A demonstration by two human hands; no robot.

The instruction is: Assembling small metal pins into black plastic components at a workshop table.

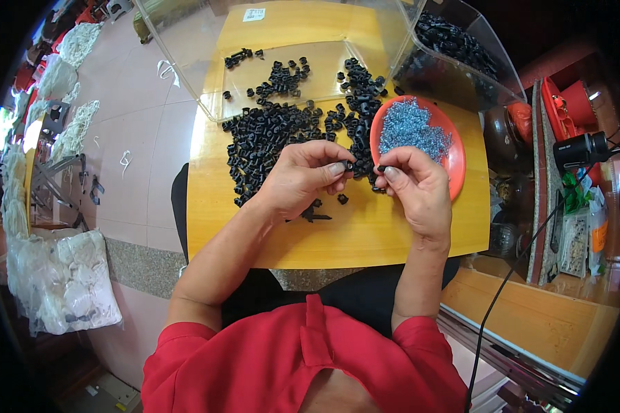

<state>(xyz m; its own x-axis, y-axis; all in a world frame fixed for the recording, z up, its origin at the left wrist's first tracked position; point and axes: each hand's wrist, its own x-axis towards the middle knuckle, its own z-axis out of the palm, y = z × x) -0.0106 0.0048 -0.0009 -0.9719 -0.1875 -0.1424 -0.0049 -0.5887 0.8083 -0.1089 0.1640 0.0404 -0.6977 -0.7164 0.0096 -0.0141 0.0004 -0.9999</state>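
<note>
Between thumb and fingers, my left hand pinches a small black plastic part. My right hand pinches another small dark piece, too small to name. The two hands are a short gap apart over the yellow table. Beyond my left hand spreads a big heap of small black plastic parts, and a narrower pile runs up the middle. Beside and beyond my right hand lies a red plate with a mound of small silvery-blue metal pieces on it.
A clear plastic bin lies at the far side, some black parts inside its mouth. Another clear bin full of black parts stands far right. Crowded shelves flank the right. White bagged bundles lie on the floor at left.
</note>
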